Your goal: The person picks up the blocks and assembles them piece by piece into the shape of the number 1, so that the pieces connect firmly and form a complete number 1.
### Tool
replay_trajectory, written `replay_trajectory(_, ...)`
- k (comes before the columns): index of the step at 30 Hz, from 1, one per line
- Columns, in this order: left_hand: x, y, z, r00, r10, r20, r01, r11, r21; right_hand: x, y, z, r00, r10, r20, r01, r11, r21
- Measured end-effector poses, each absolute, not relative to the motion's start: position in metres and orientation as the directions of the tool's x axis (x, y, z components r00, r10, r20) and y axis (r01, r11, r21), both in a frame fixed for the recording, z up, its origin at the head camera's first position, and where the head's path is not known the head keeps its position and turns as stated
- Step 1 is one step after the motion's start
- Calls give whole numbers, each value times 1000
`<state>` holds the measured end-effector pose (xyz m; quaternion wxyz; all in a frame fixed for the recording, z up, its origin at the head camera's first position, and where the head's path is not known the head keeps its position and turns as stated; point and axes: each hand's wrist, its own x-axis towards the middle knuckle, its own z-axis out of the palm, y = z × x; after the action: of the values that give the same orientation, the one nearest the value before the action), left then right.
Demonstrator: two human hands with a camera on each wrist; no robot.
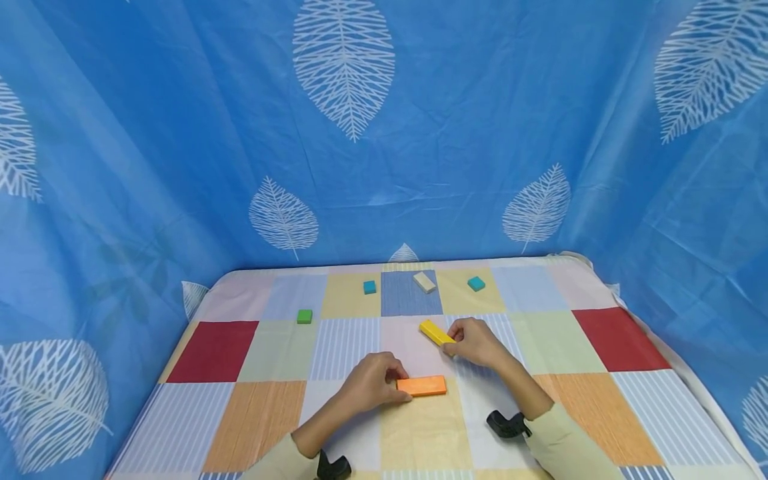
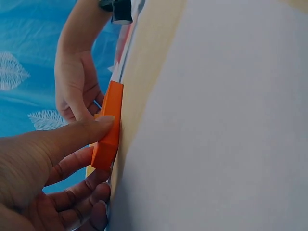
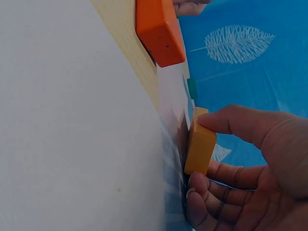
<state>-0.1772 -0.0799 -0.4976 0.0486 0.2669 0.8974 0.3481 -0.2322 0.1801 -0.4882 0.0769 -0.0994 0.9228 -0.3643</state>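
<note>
Lying flat on the patchwork cloth is an orange rectangular block (image 1: 423, 386), also close up in the left wrist view (image 2: 112, 101). My left hand (image 1: 373, 381) pinches its left end between thumb and fingers. Farther back and to the right, my right hand (image 1: 477, 343) grips the near end of a yellow block (image 1: 433, 331), which points diagonally away to the left. In the right wrist view the thumb presses the top of this yellow block (image 3: 200, 150), with fingers at its other side. The two blocks are apart.
At the back of the table lie a teal block (image 1: 369, 287), a cream block (image 1: 425, 282) and another teal block (image 1: 477, 283). A green block (image 1: 305, 317) sits to the left. Blue leaf-patterned curtains (image 1: 420, 167) enclose the back and sides of the table.
</note>
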Motion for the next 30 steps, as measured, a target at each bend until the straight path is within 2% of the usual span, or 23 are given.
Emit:
replay_trajectory(18, -177, -86, -507, -848, 518, 114, 423, 532, 733, -224, 169, -490, -974, -216, -67, -121, 747, -653)
replay_trajectory(30, -194, -102, -505, -771, 626, 118, 415, 353, 839, -235, 184, -493, -947, -317, -45, -173, 624, -762)
